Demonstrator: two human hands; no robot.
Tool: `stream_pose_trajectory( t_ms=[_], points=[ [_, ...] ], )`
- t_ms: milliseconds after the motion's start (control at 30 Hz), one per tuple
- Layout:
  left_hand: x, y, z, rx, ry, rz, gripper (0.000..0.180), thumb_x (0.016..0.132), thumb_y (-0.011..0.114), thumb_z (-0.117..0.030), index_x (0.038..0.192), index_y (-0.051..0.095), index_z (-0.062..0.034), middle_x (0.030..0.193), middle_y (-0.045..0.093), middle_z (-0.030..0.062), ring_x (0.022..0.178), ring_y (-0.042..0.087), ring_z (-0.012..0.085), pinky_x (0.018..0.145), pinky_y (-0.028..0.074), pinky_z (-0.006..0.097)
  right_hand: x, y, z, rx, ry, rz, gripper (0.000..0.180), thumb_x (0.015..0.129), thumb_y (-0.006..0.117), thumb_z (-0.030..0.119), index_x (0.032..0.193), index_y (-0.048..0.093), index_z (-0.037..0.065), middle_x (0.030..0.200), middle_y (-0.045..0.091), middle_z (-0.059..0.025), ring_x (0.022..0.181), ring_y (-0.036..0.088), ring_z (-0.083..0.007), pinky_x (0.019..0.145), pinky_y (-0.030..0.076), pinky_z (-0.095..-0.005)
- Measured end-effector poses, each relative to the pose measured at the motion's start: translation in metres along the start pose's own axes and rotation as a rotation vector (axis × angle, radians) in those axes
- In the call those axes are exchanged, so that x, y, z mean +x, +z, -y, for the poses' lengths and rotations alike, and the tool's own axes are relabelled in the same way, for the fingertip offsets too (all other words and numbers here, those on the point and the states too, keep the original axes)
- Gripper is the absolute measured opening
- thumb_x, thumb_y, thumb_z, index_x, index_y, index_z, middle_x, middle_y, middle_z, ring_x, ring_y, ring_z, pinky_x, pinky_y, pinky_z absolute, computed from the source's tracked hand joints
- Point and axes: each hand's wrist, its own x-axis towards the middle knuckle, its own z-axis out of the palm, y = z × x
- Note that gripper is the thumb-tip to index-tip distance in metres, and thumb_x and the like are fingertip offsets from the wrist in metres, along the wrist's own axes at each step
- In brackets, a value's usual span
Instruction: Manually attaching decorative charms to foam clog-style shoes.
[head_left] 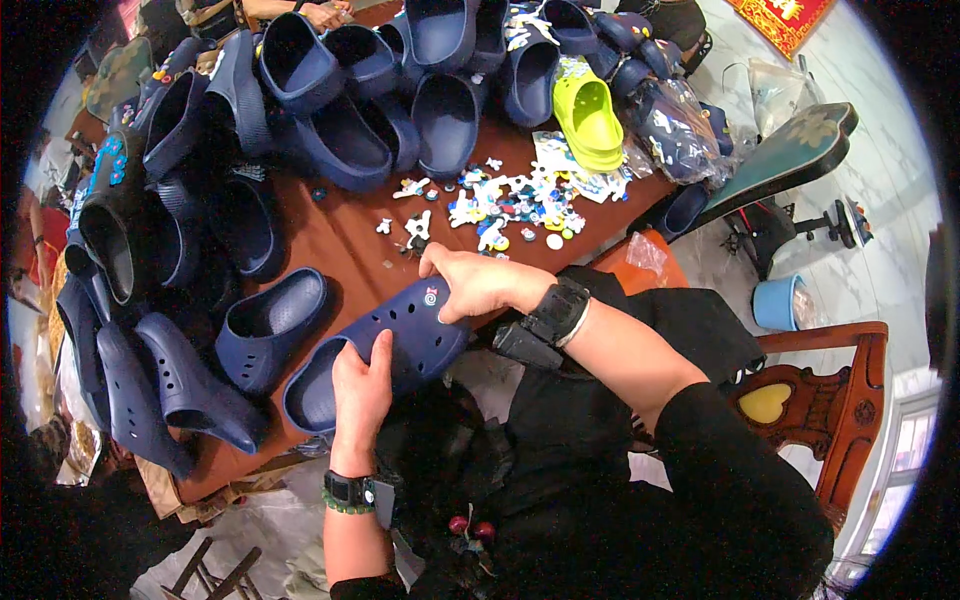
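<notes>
A navy foam clog is held at the table's near edge, toe pointing up and right. My left hand grips it at the side by the foot opening, thumb lying on top. At the toe end, my right hand is closed around the clog, its thumb beside a small white and pinkish charm set in the upper. The undersides of both hands' grips are hidden. Beyond the right hand lies a pile of small colourful shoe charms on the brown tabletop.
Navy clogs crowd the far side, and more line the left. A lime green clog stands behind the charms. Bagged clogs sit far right. A carved wooden chair and a blue bucket stand to the right. Another person's hand shows at the top.
</notes>
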Motion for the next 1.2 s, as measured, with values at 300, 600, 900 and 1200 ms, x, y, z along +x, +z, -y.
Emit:
stream_pose_trajectory(
  t_ms=[300,600,900,1200],
  points=[
    [0.003,0.002,0.004,0.003,0.014,-0.012,0.038,0.09,0.064,-0.029,0.087,0.062,0.0093,0.084,0.066,0.0263,0.082,0.066,0.0377,0.073,0.049,0.042,-0.003,0.01,-0.009,0.214,-0.045,-0.041,0.067,0.066,0.073,0.004,0.125,0.04,0.003,0.12,0.056,-0.0199,0.108,0.058,-0.0287,0.09,0.049,-0.0361],
    [0.009,-0.005,0.001,-0.021,-0.079,0.054,0.043,0.089,0.065,-0.035,0.096,0.061,0.0079,0.093,0.067,0.0197,0.085,0.062,0.0256,0.078,0.047,0.037,-0.014,-0.054,-0.045,0.196,-0.133,-0.418,0.03,0.075,0.074,0.01,0.102,0.064,0.003,0.098,0.067,-0.0118,0.088,0.065,-0.0238,0.077,0.052,-0.035],
    [0.013,-0.002,0.009,-0.091,-0.082,0.033,0.034,0.09,0.065,-0.026,0.091,0.062,0.0074,0.088,0.069,0.0204,0.082,0.067,0.0276,0.076,0.049,0.037,-0.002,-0.027,-0.096,-0.425,-0.275,-0.435,0.029,0.066,0.08,0.009,0.089,0.064,0.004,0.092,0.061,-0.0141,0.094,0.058,-0.0328,0.08,0.046,-0.0411],
    [0.015,-0.003,0.009,-0.006,-0.072,0.048,0.035,0.09,0.065,-0.029,0.097,0.063,0.0055,0.092,0.068,0.0135,0.083,0.062,0.0193,0.077,0.048,0.033,-0.002,-0.022,-0.089,-0.481,-0.391,-0.463,0.008,0.074,0.063,0.005,0.08,0.061,0.0,0.085,0.06,-0.0199,0.089,0.059,-0.0369,0.074,0.05,-0.0456]
  ],
)
